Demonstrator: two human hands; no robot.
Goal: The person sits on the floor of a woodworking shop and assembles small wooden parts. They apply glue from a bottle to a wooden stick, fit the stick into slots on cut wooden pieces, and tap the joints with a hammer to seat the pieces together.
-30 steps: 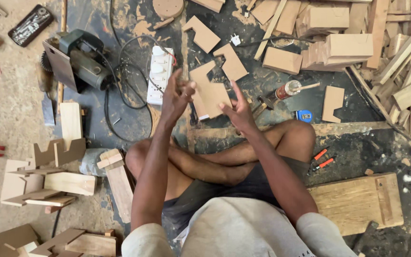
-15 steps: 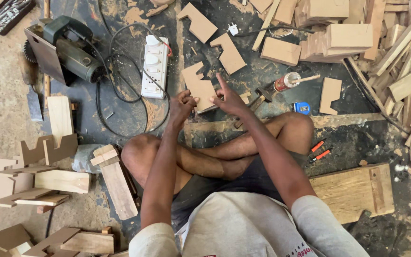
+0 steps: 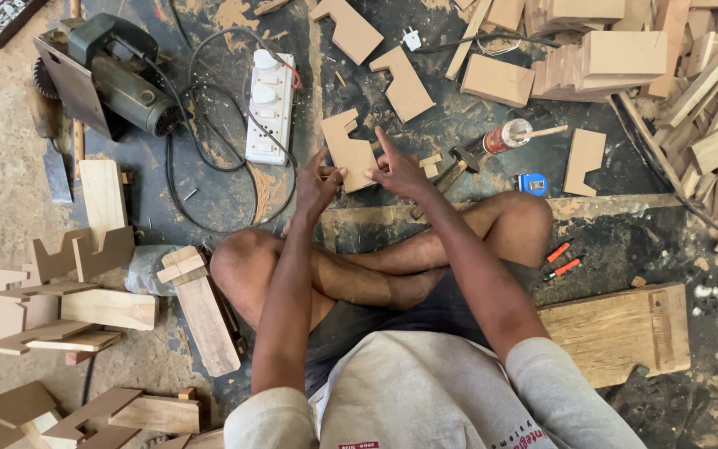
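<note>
Wooden notched piece (image 3: 349, 150), left hand (image 3: 317, 181), right hand (image 3: 399, 170)

Red-labelled bottle (image 3: 504, 137) beside hammer (image 3: 459, 162)

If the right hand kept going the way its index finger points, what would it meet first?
Likely the notched wood piece just beyond the right hand: the finger aims up and left across its right edge. The hand looks raised above the floor, so it might pass over it.
</note>
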